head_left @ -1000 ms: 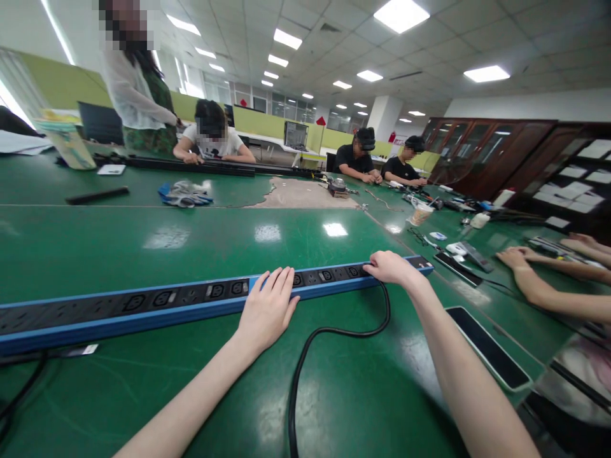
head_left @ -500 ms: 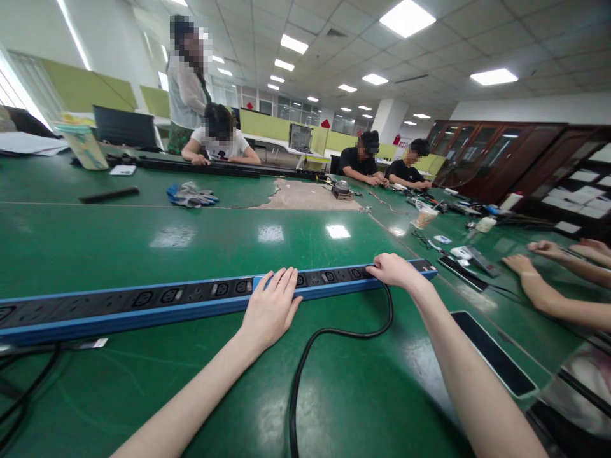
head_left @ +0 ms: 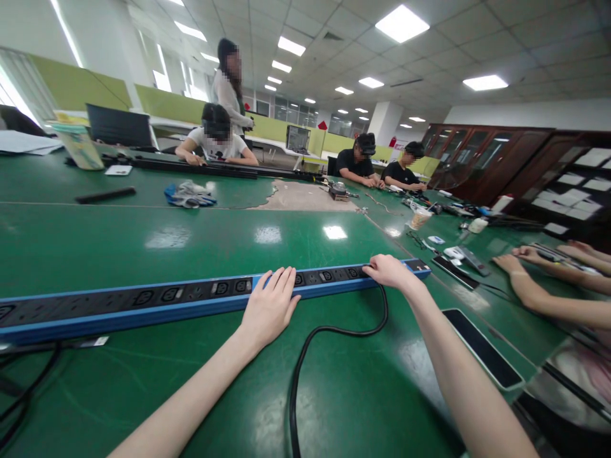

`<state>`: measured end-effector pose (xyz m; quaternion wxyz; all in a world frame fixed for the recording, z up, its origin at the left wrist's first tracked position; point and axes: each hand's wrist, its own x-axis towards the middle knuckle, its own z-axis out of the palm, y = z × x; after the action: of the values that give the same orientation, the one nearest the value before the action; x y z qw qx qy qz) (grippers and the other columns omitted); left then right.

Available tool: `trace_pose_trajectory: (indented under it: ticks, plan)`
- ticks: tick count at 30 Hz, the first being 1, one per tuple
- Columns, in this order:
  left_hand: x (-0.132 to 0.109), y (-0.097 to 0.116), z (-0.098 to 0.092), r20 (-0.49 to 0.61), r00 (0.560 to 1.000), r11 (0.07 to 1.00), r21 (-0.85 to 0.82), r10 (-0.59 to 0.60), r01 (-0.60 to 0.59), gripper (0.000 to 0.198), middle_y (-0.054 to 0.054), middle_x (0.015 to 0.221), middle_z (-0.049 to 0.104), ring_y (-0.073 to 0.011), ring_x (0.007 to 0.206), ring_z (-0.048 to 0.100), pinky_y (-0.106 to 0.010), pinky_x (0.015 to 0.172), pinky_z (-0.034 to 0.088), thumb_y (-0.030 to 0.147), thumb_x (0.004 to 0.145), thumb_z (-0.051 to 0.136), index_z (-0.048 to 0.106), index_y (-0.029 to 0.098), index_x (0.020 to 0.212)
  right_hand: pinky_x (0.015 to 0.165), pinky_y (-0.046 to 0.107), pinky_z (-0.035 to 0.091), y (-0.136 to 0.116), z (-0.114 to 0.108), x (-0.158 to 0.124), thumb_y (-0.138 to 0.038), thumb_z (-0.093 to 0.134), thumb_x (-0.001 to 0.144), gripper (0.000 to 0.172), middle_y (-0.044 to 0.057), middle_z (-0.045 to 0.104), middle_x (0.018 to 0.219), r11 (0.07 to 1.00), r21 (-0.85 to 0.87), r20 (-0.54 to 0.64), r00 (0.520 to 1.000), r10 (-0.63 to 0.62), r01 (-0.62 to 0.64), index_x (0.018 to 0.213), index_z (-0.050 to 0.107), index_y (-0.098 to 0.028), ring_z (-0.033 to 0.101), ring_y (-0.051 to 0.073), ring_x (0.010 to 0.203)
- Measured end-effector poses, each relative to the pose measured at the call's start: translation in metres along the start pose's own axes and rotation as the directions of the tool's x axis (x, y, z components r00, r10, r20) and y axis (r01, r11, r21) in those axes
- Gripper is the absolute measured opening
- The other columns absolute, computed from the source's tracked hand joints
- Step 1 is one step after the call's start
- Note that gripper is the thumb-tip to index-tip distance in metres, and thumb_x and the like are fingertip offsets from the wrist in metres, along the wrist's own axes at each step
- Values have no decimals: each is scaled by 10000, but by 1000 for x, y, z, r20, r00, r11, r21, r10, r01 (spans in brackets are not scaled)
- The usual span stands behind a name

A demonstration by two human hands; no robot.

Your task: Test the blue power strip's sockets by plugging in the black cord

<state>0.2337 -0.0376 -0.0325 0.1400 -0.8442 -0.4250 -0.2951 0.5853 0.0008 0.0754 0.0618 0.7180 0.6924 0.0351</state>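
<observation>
A long blue and black power strip (head_left: 186, 294) with several sockets lies across the green table. My left hand (head_left: 271, 304) rests flat on top of it near the middle, fingers stretched out and holding nothing. Near the strip's right end, my right hand (head_left: 387, 270) has its fingers closed around the end of a black cable (head_left: 329, 328), at one of the sockets. The plug itself is mostly hidden by the fingers. From there the cable curves down towards the near edge of the view.
To the right lie a phone (head_left: 483, 348) and a black flat item (head_left: 456, 273); a co-worker's forearms (head_left: 544, 292) reach in there. Gloves (head_left: 189, 194), a black bar (head_left: 105, 195) and a cup (head_left: 79, 147) stand or lie farther back. Loose cables (head_left: 35, 388) lie at the lower left.
The standing person in the background has moved right. The view has shifted slightly. Both my hands keep their places on the strip.
</observation>
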Motion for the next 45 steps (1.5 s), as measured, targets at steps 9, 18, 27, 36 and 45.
trace_pose_trajectory:
  ticks: [9,18,27,36,45]
  plan:
    - [0,-1,0,-13,1000,1000,-5,3,-3,629,-191,1588,562,-346,1465,535,-558,1240,372,350,1069,458,411,133,1657,749,304,442,2,1,-1,-527,520,1019,432,140,789,932,999,46,19,1000,-6,5,892,755,-186,739,267,905]
    - [0,0,-1,-7,1000,1000,-2,0,0,627,-188,1587,565,-346,1463,537,-559,1237,378,353,1066,469,417,141,1654,770,312,446,-4,4,-9,-520,474,1043,424,142,792,979,996,68,-6,999,51,-51,947,740,-204,740,281,948]
    - [-1,-1,1,-3,1000,1000,9,-14,14,608,-178,1596,558,-339,1473,529,-545,1248,374,355,1068,469,450,142,1636,770,332,468,-7,-7,-12,-545,457,1041,462,155,794,1018,999,29,10,999,42,-43,928,750,-207,744,296,973]
    - [-1,0,-1,-6,1000,1000,24,-19,19,602,-180,1590,564,-333,1471,533,-535,1252,368,351,1067,470,462,135,1629,651,297,359,-1,0,-11,-564,454,1021,454,89,755,843,998,53,-85,996,-14,19,790,659,-231,704,256,831]
    - [0,1,-2,8,1000,999,31,-21,21,581,-188,1587,565,-333,1470,531,-530,1259,363,353,1073,472,499,107,1599,621,283,411,53,-33,-27,-636,438,1025,503,17,608,670,837,518,-423,903,73,175,836,629,-211,566,187,660]
